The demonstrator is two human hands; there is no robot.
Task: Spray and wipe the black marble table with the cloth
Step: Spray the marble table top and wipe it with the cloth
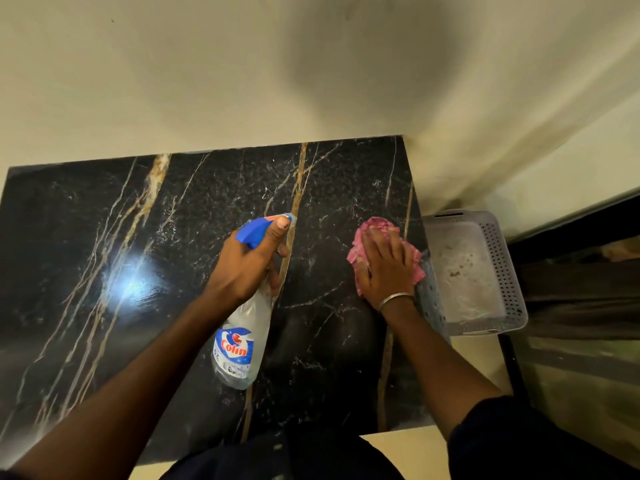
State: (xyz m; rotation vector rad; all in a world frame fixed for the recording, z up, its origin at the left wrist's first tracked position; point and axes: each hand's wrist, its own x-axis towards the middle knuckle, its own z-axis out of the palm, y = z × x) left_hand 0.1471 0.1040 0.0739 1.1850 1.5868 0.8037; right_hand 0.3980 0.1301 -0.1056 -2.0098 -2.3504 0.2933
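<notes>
Head: left hand [247, 268] grips bottle [239, 344]; right hand [386, 268] flat on cloth [375, 225].

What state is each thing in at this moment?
Black marble table: glossy, finely speckled toward its far edge.
Colin spray bottle: tilted, gripped by left hand.
Pink cloth: bunched, pressed on table under flat right hand.
Grey perforated basket: upright, beside table's right edge.

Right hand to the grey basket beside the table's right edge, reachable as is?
Probably yes. The right hand lies flat on the pink cloth beside the basket, with nothing between them; it would have to leave the cloth first.
</notes>
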